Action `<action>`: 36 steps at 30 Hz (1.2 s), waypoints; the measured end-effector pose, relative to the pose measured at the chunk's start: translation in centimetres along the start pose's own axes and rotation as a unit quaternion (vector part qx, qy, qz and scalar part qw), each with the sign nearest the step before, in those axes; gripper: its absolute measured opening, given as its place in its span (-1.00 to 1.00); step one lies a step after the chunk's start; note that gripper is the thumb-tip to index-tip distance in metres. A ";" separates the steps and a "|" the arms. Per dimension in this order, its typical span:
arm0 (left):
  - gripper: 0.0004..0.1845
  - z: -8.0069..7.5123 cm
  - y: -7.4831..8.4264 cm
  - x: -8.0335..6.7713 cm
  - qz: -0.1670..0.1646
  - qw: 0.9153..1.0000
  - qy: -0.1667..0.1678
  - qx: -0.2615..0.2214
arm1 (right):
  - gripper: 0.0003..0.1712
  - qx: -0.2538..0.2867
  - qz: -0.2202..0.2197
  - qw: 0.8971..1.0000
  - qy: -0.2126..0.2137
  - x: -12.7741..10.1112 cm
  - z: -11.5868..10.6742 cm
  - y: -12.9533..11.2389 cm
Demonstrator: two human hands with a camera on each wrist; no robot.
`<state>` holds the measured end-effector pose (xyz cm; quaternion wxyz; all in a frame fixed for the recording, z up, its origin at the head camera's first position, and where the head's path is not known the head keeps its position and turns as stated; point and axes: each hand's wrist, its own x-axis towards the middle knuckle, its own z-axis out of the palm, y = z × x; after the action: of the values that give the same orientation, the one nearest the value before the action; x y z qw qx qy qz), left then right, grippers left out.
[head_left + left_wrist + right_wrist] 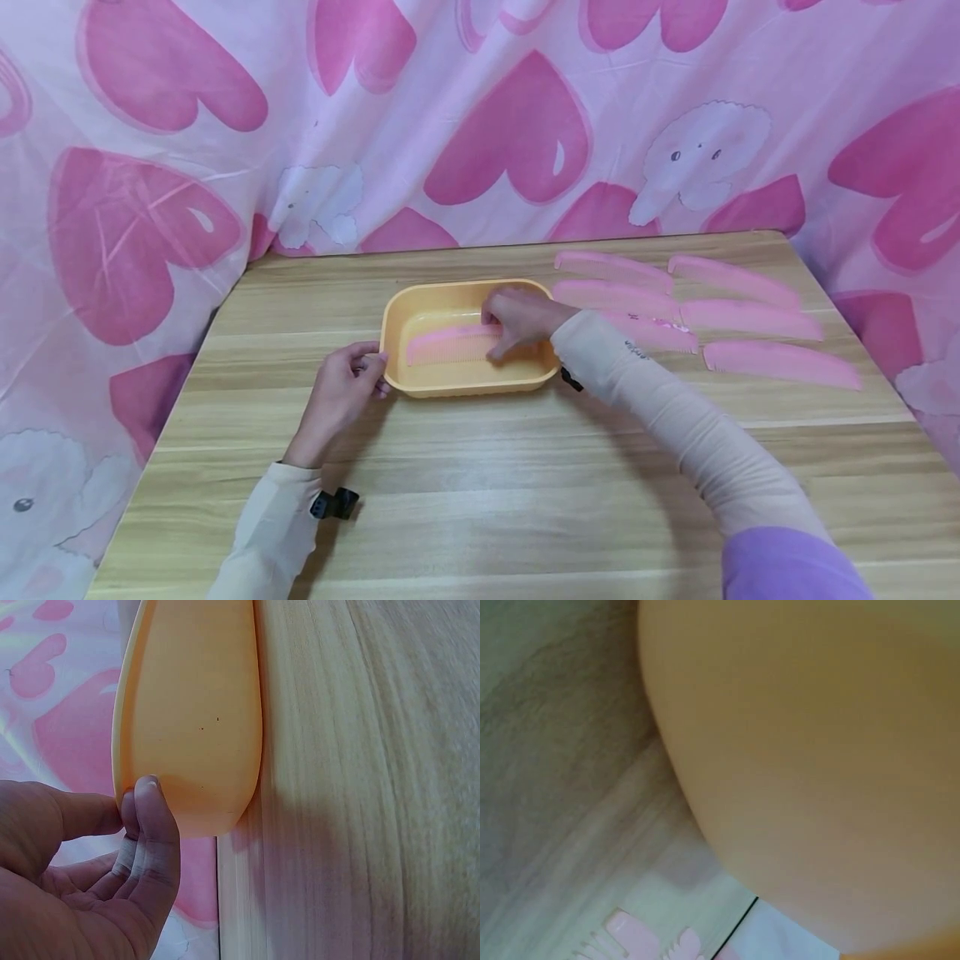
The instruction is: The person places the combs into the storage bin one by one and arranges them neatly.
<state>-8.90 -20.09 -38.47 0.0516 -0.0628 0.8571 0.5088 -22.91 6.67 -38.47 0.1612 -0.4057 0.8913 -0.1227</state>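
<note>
A shallow, rounded-rectangular basin of glossy apricot-yellow plastic [474, 389] sits on a pale wood-grain table [480, 492]. Inside it, flat along the floor, lies a long comb of pale pink, slightly translucent plastic [450, 342]; its gently curved solid back faces twelve o'clock, and its row of fine, closely set teeth points to six, tinged yellowish by the basin.

The left hand [348, 379] pinches the basin's rim between thumb and fingers, between eight and nine o'clock; its wrist view shows small dark specks on the basin wall. The right hand [525, 317] reaches in over the rim from three o'clock, fingertips at the comb's upper edge and thumb by its lower edge, covering the three-o'clock end; whether they grip it I cannot tell.

Six similar pink combs [752, 320] lie in two columns toward three o'clock from the basin. The one nearest the right sleeve [675, 417] bears a mottled patch at its far right. A pink heart-patterned cloth [517, 133] hangs at twelve o'clock.
</note>
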 end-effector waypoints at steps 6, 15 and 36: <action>-0.62 0.0 0.1 0.0 0.003 1.000 0.001 -0.005 | -0.53 -0.005 -0.002 1.000 -0.002 -0.1 0.1 0.0; -0.62 0.0 0.1 0.1 0.007 1.000 -0.001 -0.006 | -0.45 0.005 0.014 1.000 -0.017 -0.6 -0.1 0.0; -0.61 -0.1 0.0 -0.1 0.011 1.000 -0.006 -0.008 | -0.34 0.083 0.023 0.995 0.056 -6.5 -5.2 1.3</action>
<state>-8.85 -20.20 -38.40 0.0510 -0.0503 0.8535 0.5162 -21.78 12.94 -32.95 0.1468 -0.3626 0.8947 -0.2155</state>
